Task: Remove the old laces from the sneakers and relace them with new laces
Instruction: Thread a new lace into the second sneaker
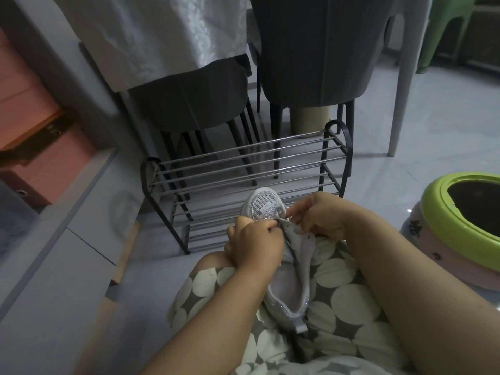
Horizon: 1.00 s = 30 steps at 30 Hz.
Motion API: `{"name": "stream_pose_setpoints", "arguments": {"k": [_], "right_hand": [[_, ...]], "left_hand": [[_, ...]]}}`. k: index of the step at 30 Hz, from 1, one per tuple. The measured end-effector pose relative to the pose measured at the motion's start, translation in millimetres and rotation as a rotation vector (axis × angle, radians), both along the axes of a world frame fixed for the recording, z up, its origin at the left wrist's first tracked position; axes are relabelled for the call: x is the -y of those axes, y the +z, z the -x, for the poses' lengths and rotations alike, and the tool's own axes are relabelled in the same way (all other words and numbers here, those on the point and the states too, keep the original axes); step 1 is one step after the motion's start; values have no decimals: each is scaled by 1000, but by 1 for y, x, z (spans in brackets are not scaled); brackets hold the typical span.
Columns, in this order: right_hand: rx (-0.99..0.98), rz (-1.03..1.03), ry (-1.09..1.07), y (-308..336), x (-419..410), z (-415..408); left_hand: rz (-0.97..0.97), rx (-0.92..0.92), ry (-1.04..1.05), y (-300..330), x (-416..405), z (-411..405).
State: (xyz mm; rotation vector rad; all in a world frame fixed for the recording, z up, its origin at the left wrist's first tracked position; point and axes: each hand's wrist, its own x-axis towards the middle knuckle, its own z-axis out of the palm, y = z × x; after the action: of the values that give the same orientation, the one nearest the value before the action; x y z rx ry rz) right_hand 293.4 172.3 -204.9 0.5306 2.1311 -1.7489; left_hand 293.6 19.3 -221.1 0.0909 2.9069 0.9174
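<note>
Sneaker [266, 212] lay in lap, toe pointing away, eyelets seemingly bare of lace. Left hand [253, 243] pinched eyelet flap; right hand [316, 215] fingers curled at front eyelets. Judged early: relacing hardly begun, second sneaker unseen.

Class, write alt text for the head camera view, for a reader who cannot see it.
A person seated on the floor holds a pale grey sneaker on their lap, toe pointing away, with the left hand and right hand gripping its upper near the eyelets. An empty metal shoe rack stands just beyond, with grey chairs behind it.
</note>
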Motion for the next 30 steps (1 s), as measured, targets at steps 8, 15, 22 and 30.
{"name": "stream_pose_setpoints", "arguments": {"k": [8, 15, 22, 30], "right_hand": [[-37, 15, 24, 2, 0, -3], [-57, 34, 35, 1, 2, -4], [-83, -2, 13, 1, 8, -3], [-432, -179, 131, 19, 18, -16]], "left_hand": [[-142, 31, 61, -6, -4, 8], [-445, 199, 9, 0, 9, 14], [-837, 301, -157, 50, 34, 1], [-777, 180, -216, 65, 35, 0]]}}
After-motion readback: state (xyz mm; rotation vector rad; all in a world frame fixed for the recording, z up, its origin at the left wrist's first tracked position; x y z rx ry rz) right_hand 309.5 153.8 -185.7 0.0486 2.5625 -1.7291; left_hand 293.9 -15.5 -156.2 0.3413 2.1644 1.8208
